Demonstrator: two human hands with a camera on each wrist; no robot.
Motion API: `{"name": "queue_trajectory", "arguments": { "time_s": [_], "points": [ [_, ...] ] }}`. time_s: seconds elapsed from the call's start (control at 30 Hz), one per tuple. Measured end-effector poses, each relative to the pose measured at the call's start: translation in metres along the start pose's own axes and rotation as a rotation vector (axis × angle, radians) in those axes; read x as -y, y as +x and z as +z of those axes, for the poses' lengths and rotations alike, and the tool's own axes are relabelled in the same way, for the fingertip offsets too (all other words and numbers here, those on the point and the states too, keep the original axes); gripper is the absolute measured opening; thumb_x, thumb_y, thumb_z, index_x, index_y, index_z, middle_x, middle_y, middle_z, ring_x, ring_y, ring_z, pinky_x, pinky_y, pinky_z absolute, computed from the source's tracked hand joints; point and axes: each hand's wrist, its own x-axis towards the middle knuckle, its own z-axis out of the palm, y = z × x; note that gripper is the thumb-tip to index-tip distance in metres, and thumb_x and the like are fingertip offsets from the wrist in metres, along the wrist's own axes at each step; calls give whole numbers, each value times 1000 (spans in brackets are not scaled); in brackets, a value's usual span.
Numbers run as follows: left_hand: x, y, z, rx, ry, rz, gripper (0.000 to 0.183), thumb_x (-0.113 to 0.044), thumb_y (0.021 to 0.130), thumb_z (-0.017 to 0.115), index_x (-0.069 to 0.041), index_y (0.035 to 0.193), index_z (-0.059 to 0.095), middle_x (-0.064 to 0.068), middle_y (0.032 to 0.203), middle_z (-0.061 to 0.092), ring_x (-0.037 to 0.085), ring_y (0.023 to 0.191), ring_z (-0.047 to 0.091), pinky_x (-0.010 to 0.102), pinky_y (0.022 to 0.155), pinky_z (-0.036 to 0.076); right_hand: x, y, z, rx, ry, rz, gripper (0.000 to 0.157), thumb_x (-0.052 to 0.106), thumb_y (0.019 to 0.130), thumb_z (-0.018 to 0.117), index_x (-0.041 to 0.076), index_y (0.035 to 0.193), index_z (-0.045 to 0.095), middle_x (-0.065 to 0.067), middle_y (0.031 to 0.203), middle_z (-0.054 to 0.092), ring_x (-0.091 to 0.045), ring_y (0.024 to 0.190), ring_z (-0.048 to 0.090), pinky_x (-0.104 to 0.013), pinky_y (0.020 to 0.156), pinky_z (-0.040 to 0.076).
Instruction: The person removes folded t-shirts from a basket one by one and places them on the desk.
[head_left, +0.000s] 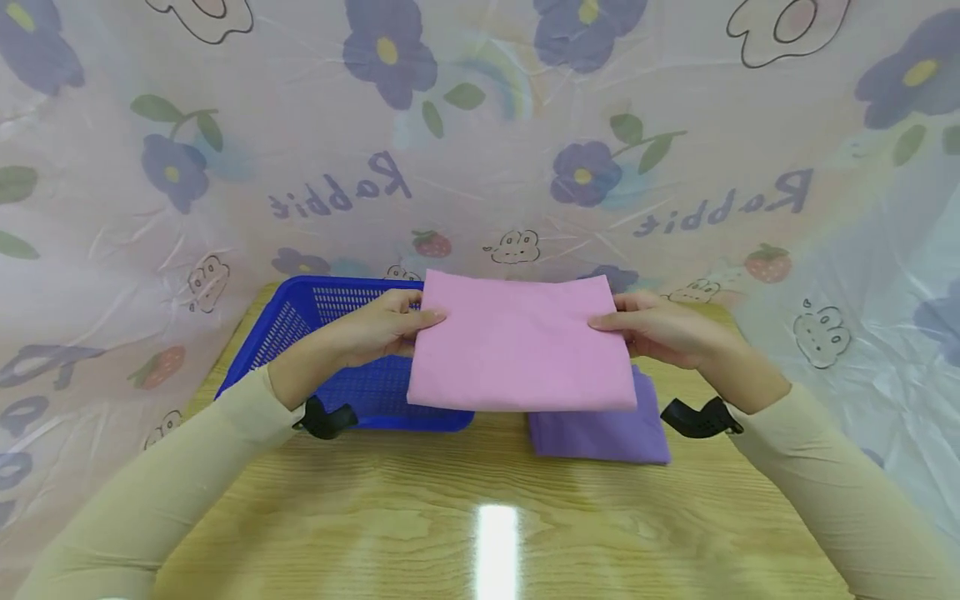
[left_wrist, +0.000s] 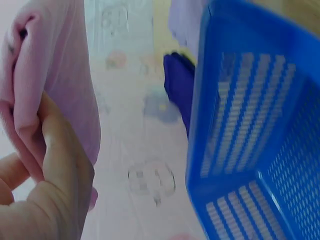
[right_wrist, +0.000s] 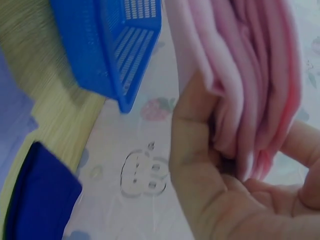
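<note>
A folded pink cloth (head_left: 521, 346) is held up above the table, spread flat between both hands. My left hand (head_left: 386, 327) pinches its left edge, thumb on the near face and fingers behind. At the opposite edge, my right hand (head_left: 663, 329) grips it the same way. Several stacked layers of the fold show at the gripped edge in the right wrist view. Below and slightly right of the pink cloth lies a folded purple cloth (head_left: 607, 435), partly covered by it in the head view.
A blue plastic basket (head_left: 420, 422) with perforated walls stands on the wooden table (head_left: 375, 508) at left, behind my left hand. A dark blue folded cloth (right_wrist: 42, 192) lies near the purple one in the right wrist view. Behind hangs a printed curtain (head_left: 480, 167).
</note>
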Motion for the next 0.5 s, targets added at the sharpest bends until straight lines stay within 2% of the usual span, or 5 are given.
{"name": "queue_trajectory", "arguments": {
  "time_s": [0.27,0.5],
  "points": [
    [5,18,42,19,-45,-13,35,-10,107,47,9,135,38,15,108,66,19,92,69,41,86,57,-23,-39,-24,42,32,-56,23,10,106,47,4,127,54,-6,105,68,-19,91,68,-37,77,58],
    [7,43,78,39,-81,-2,35,-8,106,49,6,137,41,14,102,69,20,89,70,43,86,57,-42,-70,-50,-1,6,-56,24,8,107,44,12,124,60,-5,101,68,-18,87,69,-35,74,58]
  ]
}}
